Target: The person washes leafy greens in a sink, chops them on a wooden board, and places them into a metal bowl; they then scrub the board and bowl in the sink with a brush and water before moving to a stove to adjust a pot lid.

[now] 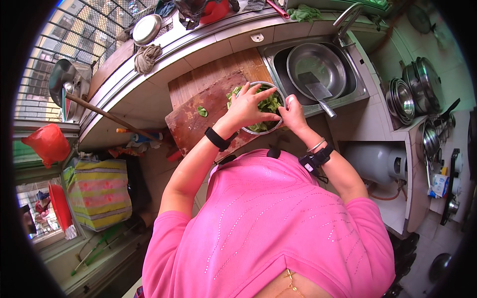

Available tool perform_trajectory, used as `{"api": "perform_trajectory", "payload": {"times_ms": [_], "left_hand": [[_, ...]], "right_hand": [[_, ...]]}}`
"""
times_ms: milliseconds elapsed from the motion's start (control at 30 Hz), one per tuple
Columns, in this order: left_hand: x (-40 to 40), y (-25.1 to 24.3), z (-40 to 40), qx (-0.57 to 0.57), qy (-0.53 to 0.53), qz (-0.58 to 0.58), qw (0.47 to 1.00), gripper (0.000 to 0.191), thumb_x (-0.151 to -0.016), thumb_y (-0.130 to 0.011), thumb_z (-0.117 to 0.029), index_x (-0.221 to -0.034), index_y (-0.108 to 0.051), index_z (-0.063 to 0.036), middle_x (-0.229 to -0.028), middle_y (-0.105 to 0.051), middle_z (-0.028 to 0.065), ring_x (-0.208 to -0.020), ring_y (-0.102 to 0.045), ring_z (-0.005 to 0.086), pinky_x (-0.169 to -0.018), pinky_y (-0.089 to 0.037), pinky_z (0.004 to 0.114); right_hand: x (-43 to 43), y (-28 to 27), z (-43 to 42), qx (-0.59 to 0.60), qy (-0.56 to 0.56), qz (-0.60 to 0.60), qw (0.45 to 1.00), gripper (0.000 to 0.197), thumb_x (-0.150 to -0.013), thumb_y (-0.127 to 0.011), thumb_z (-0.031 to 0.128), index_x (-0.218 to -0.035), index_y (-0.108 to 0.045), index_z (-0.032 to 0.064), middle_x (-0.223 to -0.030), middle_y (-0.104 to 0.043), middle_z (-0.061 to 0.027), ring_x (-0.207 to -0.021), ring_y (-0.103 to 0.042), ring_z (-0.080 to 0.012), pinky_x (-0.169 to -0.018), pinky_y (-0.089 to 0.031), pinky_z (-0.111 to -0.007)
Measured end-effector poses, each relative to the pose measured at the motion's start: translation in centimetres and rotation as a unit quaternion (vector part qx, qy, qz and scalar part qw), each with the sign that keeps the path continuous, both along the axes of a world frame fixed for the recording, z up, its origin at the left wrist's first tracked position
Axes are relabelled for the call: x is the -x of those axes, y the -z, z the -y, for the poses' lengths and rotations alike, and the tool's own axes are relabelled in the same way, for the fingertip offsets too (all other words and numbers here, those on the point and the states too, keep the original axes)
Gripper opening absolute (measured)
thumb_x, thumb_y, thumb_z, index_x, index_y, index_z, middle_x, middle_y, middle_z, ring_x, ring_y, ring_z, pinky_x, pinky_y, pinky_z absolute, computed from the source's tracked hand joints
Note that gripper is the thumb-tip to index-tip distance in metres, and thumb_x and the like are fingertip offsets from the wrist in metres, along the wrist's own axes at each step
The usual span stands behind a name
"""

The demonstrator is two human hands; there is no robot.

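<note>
My left hand (246,107) lies palm down with spread fingers over a round metal bowl (265,132) of cut leafy greens (270,104). Its fingers touch the greens, and some leaves show at the bowl's left side. The thumb and fingers of my right hand (293,113) pinch the bowl's right rim. Under the bowl is a worn reddish chopping board (190,124), which overlaps a lighter wooden board (197,80). One loose leaf piece (202,111) rests on the reddish board, left of my hand. The bowl's bottom is hidden by greens and fingers.
Right of the boards, a sink (357,80) holds a large metal basin (298,61). A cleaver (315,87) lies across the basin, its handle toward me. A wooden stick (108,115) leans at the left. Stacked pots (421,87) stand at the right, above a gas cylinder (369,162).
</note>
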State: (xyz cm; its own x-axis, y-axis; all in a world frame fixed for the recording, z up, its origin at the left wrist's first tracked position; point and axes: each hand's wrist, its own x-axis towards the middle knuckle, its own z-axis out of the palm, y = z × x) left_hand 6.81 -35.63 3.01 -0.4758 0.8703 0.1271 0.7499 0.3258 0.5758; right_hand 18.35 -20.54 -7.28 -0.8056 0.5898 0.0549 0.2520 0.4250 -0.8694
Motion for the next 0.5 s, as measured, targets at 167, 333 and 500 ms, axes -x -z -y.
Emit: {"api": "perform_trajectory", "payload": {"times_ms": [167, 333, 500], "left_hand": [[3.6, 2.0, 2.2, -0.175, -0.149, 0.242, 0.942, 0.023, -0.087, -0.062, -0.021, -0.100, -0.066, -0.0034, -0.094, -0.066, 0.0143, -0.086, -0.064, 0.0219, -0.075, -0.049, 0.032], [9.6, 8.3, 11.0, -0.081, -0.334, 0.113, 0.932, 0.025, -0.080, -0.065, -0.017, -0.100, -0.063, -0.0018, -0.093, -0.063, 0.0156, -0.081, -0.063, 0.0241, -0.075, -0.050, 0.033], [9.6, 15.2, 15.2, 0.100, -0.425, 0.021, 0.899, 0.037, -0.071, -0.071, -0.018, -0.101, -0.058, -0.0006, -0.098, -0.058, 0.0181, -0.096, -0.056, 0.0323, -0.086, -0.045, 0.039]], "right_hand": [[-0.6, 1.8, -0.9, 0.073, 0.016, -0.009, 0.997, 0.023, -0.073, -0.064, 0.007, -0.081, -0.044, 0.0010, -0.063, -0.046, -0.0099, -0.056, -0.046, -0.0186, -0.054, -0.041, -0.034], [-2.0, 1.5, -2.0, 0.118, 0.041, -0.035, 0.992, 0.021, -0.074, -0.064, 0.007, -0.079, -0.044, 0.0021, -0.058, -0.043, -0.0016, -0.053, -0.040, -0.0090, -0.048, -0.037, -0.029], [-3.5, 0.2, -2.9, 0.064, 0.066, -0.017, 0.996, 0.019, -0.075, -0.063, 0.006, -0.079, -0.045, 0.0022, -0.059, -0.047, -0.0018, -0.053, -0.042, -0.0080, -0.047, -0.038, -0.028]]}}
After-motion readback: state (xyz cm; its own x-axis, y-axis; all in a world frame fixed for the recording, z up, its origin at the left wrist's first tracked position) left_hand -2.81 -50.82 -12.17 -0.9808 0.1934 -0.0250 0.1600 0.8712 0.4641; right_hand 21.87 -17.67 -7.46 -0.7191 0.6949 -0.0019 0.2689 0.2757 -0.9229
